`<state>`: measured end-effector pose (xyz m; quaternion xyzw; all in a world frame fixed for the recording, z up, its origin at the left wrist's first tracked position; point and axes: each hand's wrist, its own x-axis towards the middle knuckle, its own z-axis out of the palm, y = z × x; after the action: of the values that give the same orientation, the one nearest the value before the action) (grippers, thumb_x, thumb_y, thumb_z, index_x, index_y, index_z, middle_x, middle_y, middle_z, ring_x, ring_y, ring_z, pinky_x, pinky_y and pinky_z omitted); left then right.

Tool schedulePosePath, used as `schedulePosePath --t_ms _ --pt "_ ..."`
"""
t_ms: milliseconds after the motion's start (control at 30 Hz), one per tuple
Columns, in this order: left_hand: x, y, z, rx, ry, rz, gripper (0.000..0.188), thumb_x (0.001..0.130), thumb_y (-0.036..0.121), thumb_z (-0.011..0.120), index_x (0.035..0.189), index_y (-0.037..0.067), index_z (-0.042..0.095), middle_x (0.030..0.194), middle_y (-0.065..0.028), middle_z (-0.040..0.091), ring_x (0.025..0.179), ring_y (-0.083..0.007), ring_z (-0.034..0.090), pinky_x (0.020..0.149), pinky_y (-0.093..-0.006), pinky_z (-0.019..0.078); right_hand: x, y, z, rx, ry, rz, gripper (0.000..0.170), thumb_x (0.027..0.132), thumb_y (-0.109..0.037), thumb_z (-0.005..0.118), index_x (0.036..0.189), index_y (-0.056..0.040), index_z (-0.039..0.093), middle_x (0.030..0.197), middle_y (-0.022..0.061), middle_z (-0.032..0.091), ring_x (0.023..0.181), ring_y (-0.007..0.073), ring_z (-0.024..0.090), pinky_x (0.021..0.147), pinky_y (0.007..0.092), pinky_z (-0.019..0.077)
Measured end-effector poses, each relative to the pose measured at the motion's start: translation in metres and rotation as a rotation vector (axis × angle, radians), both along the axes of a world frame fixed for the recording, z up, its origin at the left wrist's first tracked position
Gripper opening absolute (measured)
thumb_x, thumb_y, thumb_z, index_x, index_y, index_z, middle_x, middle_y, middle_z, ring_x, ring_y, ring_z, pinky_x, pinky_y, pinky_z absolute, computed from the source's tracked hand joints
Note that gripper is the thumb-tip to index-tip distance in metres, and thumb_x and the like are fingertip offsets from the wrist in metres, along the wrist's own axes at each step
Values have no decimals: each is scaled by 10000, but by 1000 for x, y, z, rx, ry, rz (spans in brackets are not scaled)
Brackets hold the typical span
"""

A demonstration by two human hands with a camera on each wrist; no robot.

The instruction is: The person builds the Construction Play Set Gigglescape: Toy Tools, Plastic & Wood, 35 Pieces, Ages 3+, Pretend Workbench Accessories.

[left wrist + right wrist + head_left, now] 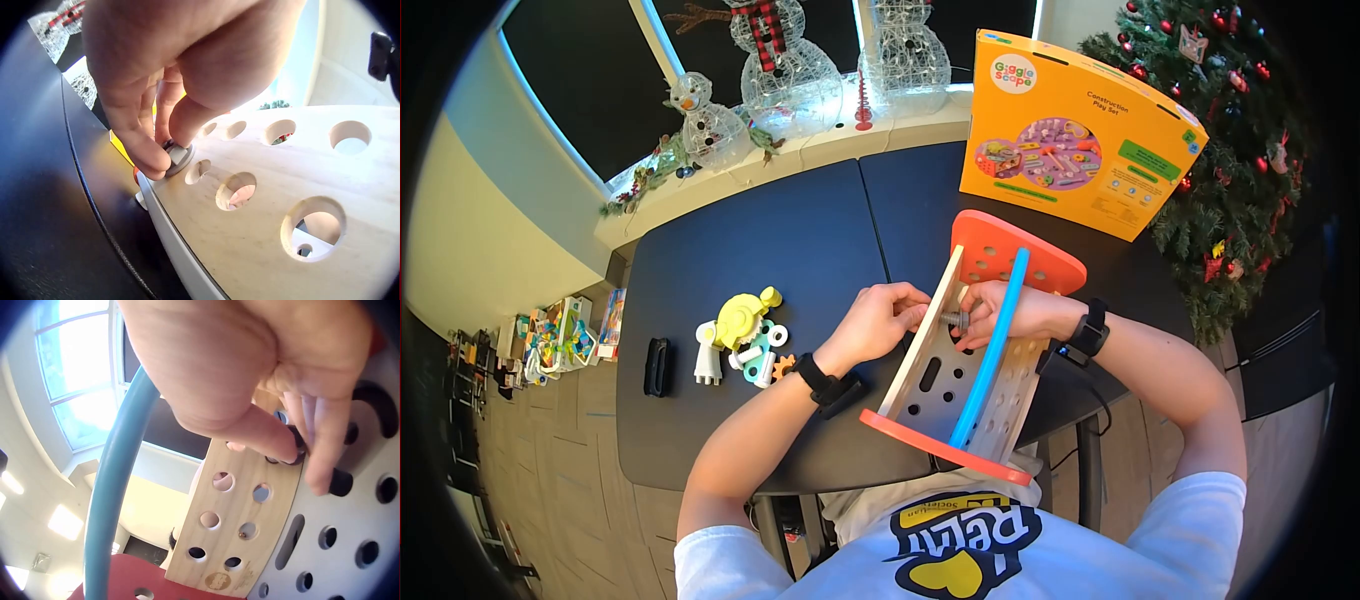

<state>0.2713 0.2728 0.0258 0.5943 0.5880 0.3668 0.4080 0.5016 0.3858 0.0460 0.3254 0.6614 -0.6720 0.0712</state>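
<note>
A toy toolbox with red end panels (1020, 258), pale wooden sides full of holes (369, 181) and a blue bar handle (992, 350) stands tilted on the table in front of me. My left hand (880, 322) is at the outer face of one wooden side, where thumb and fingers pinch a grey bolt's round head (181, 157) against the wood. Inside the box, under the handle, my right hand (1018, 312) has its thumb and fingers around the grey bolt's inner end (956, 321). The fingers partly hide that end in the right wrist view.
A yellow play set box (1090, 130) stands at the back right of the black table (800, 230). Left of the toolbox lie a yellow toy piece (741, 320), a white piece (707, 356), an orange gear (783, 367) and a black case (658, 367).
</note>
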Motion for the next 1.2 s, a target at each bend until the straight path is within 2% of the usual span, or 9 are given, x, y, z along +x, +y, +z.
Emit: schedulePosePath --t_ms 133,433,533,633,733,833,933,1033,1200 --pt "-1 1 -2 6 5 1 178 1006 105 685 1114 -25 741 928 -126 795 879 -185 776 820 -323 590 2 2 -7 26 25 17 303 1045 -54 615 1242 99 442 1188 290 694 1111 324 744 914 347 644" --pt "0 1 1 -60 -46 16 193 1008 109 689 1128 -34 738 958 -125 799 906 -185 775 848 -323 592 -3 -6 8 160 -64 50 328 1057 -77 603 1264 114 434 1207 307 701 1054 329 764 862 359 655" --pt "0 1 2 -61 -49 14 191 1012 106 685 1130 -35 737 968 -124 799 915 -186 774 857 -322 593 -2 -2 1 195 -67 112 315 1069 -107 590 1248 119 465 1196 277 714 1033 316 771 849 359 655" --pt "-1 1 -2 -54 -70 13 191 1013 103 683 1131 -37 736 971 -124 798 918 -186 774 860 -320 594 -2 -3 4 205 -55 141 269 1088 -150 556 1159 109 551 1176 241 730 946 252 781 773 328 641" --pt "0 1 -2 -55 -73 15 192 1014 103 682 1133 -38 735 974 -124 798 917 -185 773 861 -319 595 -5 -4 7 242 -127 125 271 1092 -175 546 1031 81 612 1084 187 763 848 180 760 693 291 598" --pt "0 0 -2 -53 -86 18 192 1014 102 682 1132 -41 734 974 -124 797 917 -184 773 861 -318 596 -7 -8 17 379 -181 273 259 1080 -172 561 957 51 609 976 150 781 797 148 739 659 276 568" --pt "-1 1 -2 -51 -82 12 195 1016 102 681 1137 -42 733 975 -125 797 917 -185 773 860 -319 597 -5 -4 5 411 -117 262 288 1071 -204 595 911 36 586 899 130 782 796 157 744 660 284 573" --pt "0 0 1 -53 -67 5 201 1016 97 680 1155 -38 735 981 -127 798 919 -184 773 859 -320 598 -4 -11 13 395 -87 148 320 1085 -226 579 900 36 583 896 139 781 789 166 746 656 283 574" --pt "0 0 -3 -32 -42 5 270 1040 202 661 1172 -15 754 968 -134 799 903 -191 771 852 -328 588 -6 -8 11 405 -147 179 429 1127 -302 471 945 39 658 895 124 782 775 170 742 700 305 580"
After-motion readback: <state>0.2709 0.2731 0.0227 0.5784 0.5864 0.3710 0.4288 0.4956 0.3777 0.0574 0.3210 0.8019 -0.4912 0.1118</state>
